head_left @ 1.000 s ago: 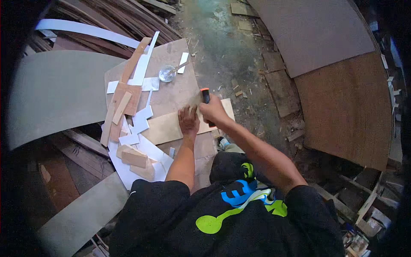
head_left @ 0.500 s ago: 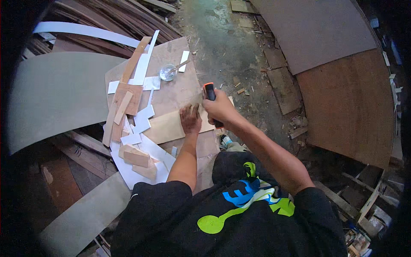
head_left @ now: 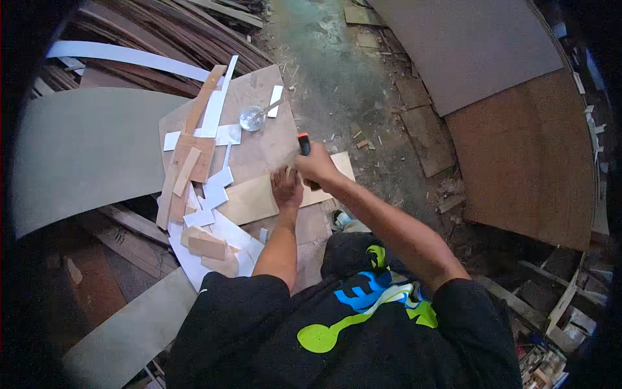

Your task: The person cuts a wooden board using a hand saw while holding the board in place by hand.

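Observation:
A pale, narrow wooden board (head_left: 249, 200) lies across the brown worktop sheet (head_left: 264, 148). My left hand (head_left: 286, 188) rests flat on this board, fingers stretched forward and holding nothing. Just right of it, my right hand (head_left: 315, 163) is closed around the black handle of a hand tool (head_left: 304, 144) with an orange end. The tool's working end is hidden by the hand, so its exact kind cannot be made out. To the right of my right hand, the board's far end shows again. A clear round container (head_left: 251, 118) with a stick in it stands beyond my hands.
White strips (head_left: 218, 107) and wood offcuts (head_left: 207, 246) lie piled on the worktop's left. A large grey sheet (head_left: 97, 155) spreads further left, below stacked planks (head_left: 181, 39). Big brown panels (head_left: 521, 162) stand at the right. Scraps litter the concrete floor (head_left: 330, 71).
My right hand has moved left with the tool, closer to my left hand, uncovering more of the board's right end. My left hand stays on the board. The view has shifted slightly.

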Available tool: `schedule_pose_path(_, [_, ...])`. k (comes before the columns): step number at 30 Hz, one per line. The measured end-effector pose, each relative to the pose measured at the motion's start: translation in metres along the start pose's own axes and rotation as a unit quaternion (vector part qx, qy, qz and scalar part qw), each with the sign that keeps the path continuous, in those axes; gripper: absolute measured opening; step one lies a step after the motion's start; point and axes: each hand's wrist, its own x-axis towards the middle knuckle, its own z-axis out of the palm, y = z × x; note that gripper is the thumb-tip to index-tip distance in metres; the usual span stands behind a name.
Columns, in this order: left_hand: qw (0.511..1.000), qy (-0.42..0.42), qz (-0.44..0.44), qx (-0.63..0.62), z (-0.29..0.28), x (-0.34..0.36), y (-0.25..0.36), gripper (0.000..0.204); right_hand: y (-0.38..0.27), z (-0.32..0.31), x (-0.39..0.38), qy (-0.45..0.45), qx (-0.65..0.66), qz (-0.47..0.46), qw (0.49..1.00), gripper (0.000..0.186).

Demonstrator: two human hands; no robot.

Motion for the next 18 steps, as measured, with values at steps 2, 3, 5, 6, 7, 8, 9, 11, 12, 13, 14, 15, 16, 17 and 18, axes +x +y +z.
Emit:
schedule_pose_path(2, [0.997, 0.011, -0.033, -0.065, -0.002, -0.007, -0.004, 0.032, -0.013, 0.009, -0.003, -0.008, 0.027, -0.025, 0.999, 0.012])
schedule_pose_path(3, [0.997, 0.014, -0.037, -0.062, -0.005, -0.007, -0.009, 0.032, -0.021, 0.009, -0.008, -0.012, 0.026, -0.027, 0.999, 0.012])
schedule_pose_path(5, [0.999, -0.01, -0.032, -0.002, -0.009, -0.011, -0.008, 0.033, -0.023, -0.002, -0.019, -0.051, 0.088, -0.024, 0.995, 0.011])
schedule_pose_path(6, [0.999, -0.011, -0.033, -0.003, -0.01, -0.012, -0.008, 0.033, -0.022, -0.001, -0.019, -0.05, 0.087, -0.023, 0.995, 0.011])
schedule_pose_path(7, [0.999, -0.006, -0.033, -0.004, -0.013, -0.011, -0.006, 0.033, -0.02, -0.001, -0.015, -0.031, 0.079, 0.001, 0.996, 0.01])
schedule_pose_path(8, [1.0, 0.002, -0.029, -0.009, -0.011, -0.002, 0.0, 0.033, -0.018, -0.007, -0.005, -0.004, 0.071, 0.022, 0.997, 0.009])
schedule_pose_path(9, [1.0, 0.005, -0.007, -0.022, -0.006, 0.015, 0.02, 0.033, 0.0, -0.018, 0.022, 0.043, 0.001, -0.004, 0.999, 0.008])
schedule_pose_path(11, [0.999, 0.013, -0.036, -0.012, -0.009, -0.005, 0.0, 0.035, -0.031, 0.005, -0.004, -0.008, 0.042, 0.012, 0.999, 0.008])
schedule_pose_path(12, [0.999, 0.018, -0.045, -0.008, -0.011, 0.0, -0.003, 0.035, -0.057, 0.004, -0.016, -0.044, 0.078, 0.017, 0.996, 0.008])
schedule_pose_path(13, [0.999, 0.02, -0.037, 0.0, -0.014, 0.0, -0.002, 0.035, -0.066, -0.005, -0.024, -0.06, 0.082, 0.022, 0.995, 0.007])
schedule_pose_path(14, [0.999, 0.023, -0.029, 0.008, -0.016, -0.001, -0.002, 0.036, -0.059, -0.007, -0.027, -0.058, 0.083, 0.025, 0.995, 0.007])
schedule_pose_path(15, [0.999, 0.019, -0.034, 0.01, -0.011, -0.008, -0.004, 0.035, -0.047, -0.006, -0.03, -0.039, 0.081, 0.031, 0.995, 0.007])
schedule_pose_path(16, [0.999, 0.026, -0.034, 0.011, -0.011, -0.003, -0.006, 0.035, -0.041, -0.007, -0.027, -0.022, 0.077, 0.028, 0.996, 0.007])
schedule_pose_path(17, [1.0, 0.025, -0.015, 0.004, -0.01, 0.0, -0.001, 0.034, -0.019, -0.006, -0.01, 0.025, 0.039, -0.013, 0.999, 0.008])
schedule_pose_path(18, [1.0, 0.025, -0.001, 0.0, -0.007, 0.0, 0.001, 0.033, -0.014, -0.003, -0.001, 0.027, 0.039, -0.013, 0.999, 0.008])
